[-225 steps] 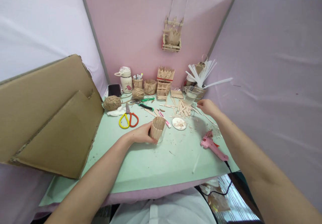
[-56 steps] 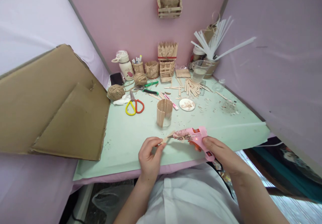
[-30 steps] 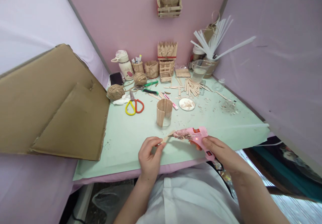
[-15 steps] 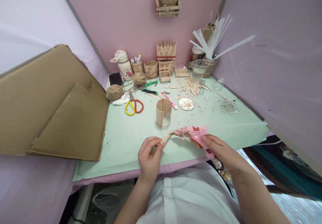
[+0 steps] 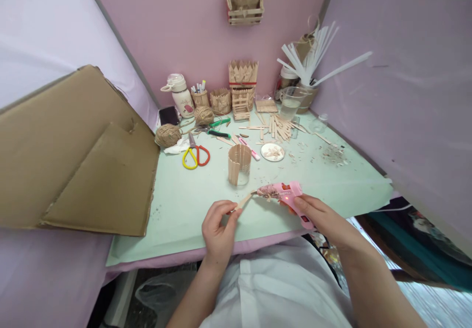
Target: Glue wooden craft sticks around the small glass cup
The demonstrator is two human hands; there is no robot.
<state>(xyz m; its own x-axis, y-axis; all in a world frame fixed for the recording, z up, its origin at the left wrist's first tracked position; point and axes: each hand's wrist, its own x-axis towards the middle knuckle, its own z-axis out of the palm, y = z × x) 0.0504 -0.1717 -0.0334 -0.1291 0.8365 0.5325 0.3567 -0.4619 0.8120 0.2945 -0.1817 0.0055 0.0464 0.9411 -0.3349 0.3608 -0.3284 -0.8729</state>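
Note:
My left hand [image 5: 219, 227] pinches a short wooden stick [image 5: 244, 200] between thumb and fingers above the table's front part. A pink glue gun [image 5: 285, 197] is in my right hand [image 5: 320, 216], its body tilted and a small light glowing on it. The gun's nozzle points left, at the far end of the stick. Beyond both hands stands a clear cup [image 5: 239, 164], upright, with wooden sticks around part of its side; bare clear wall shows at its front right.
Behind lie scissors [image 5: 196, 157], a pink cutter [image 5: 250, 149], a dish of wood bits [image 5: 273, 152], loose sticks [image 5: 281, 128] and twine balls [image 5: 168, 135]. Large cardboard [image 5: 99, 170] stands at left. A water cup [image 5: 290, 103] is at the back right.
The glue gun has shifted slightly up and left, with its nozzle now nearer the stick's far end. My left hand has hardly moved.

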